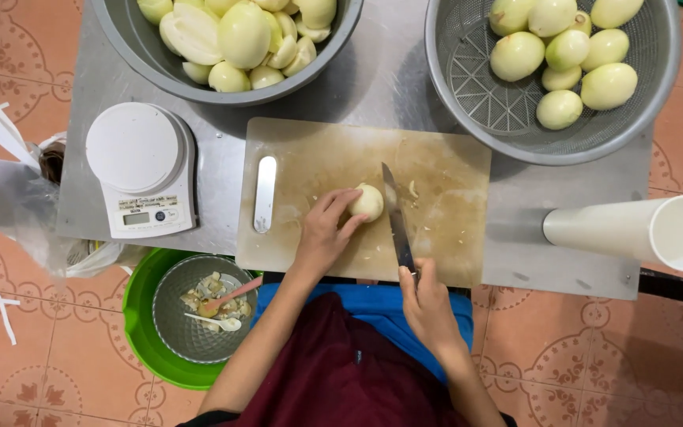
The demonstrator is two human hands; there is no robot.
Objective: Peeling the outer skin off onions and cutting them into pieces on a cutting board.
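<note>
Peeled onion (368, 202) at centre of frame, resting on beige cutting board (333, 158), itself on grey metal table (381, 79).

Largest to smallest:
- Table spanning upper frame, over patterned tile floor (9, 372).
- Grey bowl (132, 55) upper left, heaped with cut onion pieces (239, 35).
- Grey perforated colander (476, 87) upper right, holding whole peeled onions (567, 51).
- Green basin (140, 332) lower left, holding smaller mesh strainer (171, 289) of peelings.
- White tube (634, 229) lying at right edge.
- White kitchen scale (140, 170) left of board.
- Left hand (322, 237) clamped on onion, fingers curled over its left side.
- Right hand (428, 304) closed around handle of kitchen knife (395, 217), blade touching onion's right side, tip pointing to top of frame.
- Hands apart, one each side of blade.
</note>
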